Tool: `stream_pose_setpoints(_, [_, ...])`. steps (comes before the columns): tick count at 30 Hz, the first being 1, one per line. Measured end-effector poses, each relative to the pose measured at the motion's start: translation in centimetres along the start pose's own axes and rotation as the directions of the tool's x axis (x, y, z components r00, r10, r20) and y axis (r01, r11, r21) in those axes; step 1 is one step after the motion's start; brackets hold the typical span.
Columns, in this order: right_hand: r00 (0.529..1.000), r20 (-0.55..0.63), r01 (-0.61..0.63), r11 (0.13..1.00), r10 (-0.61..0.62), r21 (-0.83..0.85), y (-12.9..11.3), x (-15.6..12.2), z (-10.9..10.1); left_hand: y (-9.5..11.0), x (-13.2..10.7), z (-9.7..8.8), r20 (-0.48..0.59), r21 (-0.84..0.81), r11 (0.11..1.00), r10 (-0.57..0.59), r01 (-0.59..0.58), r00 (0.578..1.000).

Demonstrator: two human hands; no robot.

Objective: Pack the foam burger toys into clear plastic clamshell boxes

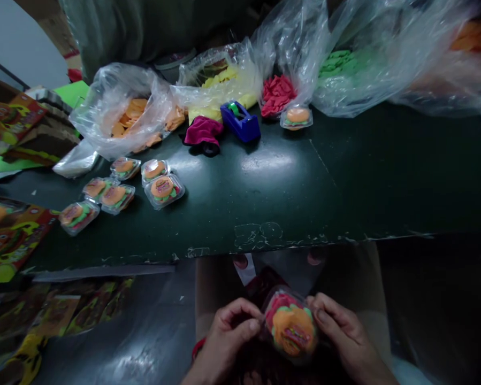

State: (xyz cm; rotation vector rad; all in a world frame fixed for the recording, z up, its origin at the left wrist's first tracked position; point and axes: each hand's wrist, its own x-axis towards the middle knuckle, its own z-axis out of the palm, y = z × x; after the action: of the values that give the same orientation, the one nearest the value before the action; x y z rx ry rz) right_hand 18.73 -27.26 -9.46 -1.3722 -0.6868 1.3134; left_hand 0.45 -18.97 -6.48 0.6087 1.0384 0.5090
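Over my lap, below the table's front edge, a clear plastic box of burger-shaped candy (294, 329) is held between both hands. Orange bun, green and red pieces show through it, slightly blurred. My left hand (234, 334) pinches its left edge with thumb and forefinger. On the opposite side, my right hand (342, 331) grips the right edge, fingers curled. Whether the lid is fully closed I cannot tell. Several similar boxes, among them one burger box (163, 191), lie at the table's left, and another burger box (296, 116) stands farther back.
Along the back of the dark green table (288, 187) lie plastic bags of orange pieces (131, 115), yellow pieces (220, 77), red pieces (278, 95) and green pieces (338, 63). A blue tape dispenser (240, 122) sits beside a magenta cloth (203, 132). Printed cartons (15, 243) stand left.
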Motion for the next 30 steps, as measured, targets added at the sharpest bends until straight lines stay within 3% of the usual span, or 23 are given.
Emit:
stream_pose_setpoints(3, [0.982, 0.188, 0.014, 0.998, -0.003, -0.056, -1.1, -0.9, -1.2, 2.2, -1.0, 0.4, 0.052, 0.241, 0.971, -0.011, -0.001, 0.999])
stream_pose_setpoints(7, [0.963, 0.270, 0.038, 0.988, 0.004, -0.152, -1.4, -2.1, -1.3, 4.4, -1.0, 2.0, 0.183, 0.456, 0.883, 0.023, -0.106, 0.983])
stream_pose_setpoints(9, [0.962, 0.273, 0.032, 0.984, 0.018, -0.176, -1.1, -2.7, -1.1, 4.3, -0.9, 2.4, 0.214, 0.505, 0.854, 0.018, -0.127, 0.977])
stream_pose_setpoints(15, [0.946, 0.288, -0.075, 0.964, 0.150, -0.257, 0.0, -3.5, -1.1, 2.0, -1.4, 1.5, 0.163, 0.498, 0.864, -0.008, -0.075, 0.987])
stream_pose_setpoints(18, [0.930, 0.307, -0.117, 0.956, 0.200, -0.268, 0.0, -2.4, -0.7, 1.0, -1.2, 1.1, 0.090, 0.423, 0.906, -0.057, 0.014, 0.994])
stream_pose_setpoints(21, [0.944, 0.274, -0.134, 0.972, 0.184, -0.191, -0.4, -0.6, 0.2, 0.5, -0.3, 0.6, 0.000, 0.220, 0.972, -0.087, 0.084, 0.996])
stream_pose_setpoints(25, [0.982, 0.152, -0.097, 0.987, 0.116, -0.128, -1.1, 0.8, 1.9, 1.3, 0.9, 0.1, -0.150, -0.054, 0.998, 0.001, -0.009, 0.989])
stream_pose_setpoints(30, [1.000, 0.017, -0.010, 0.979, 0.013, -0.203, -1.0, 0.3, 3.4, 2.6, 1.4, 0.5, -0.256, -0.145, 0.982, 0.077, -0.117, 0.964])
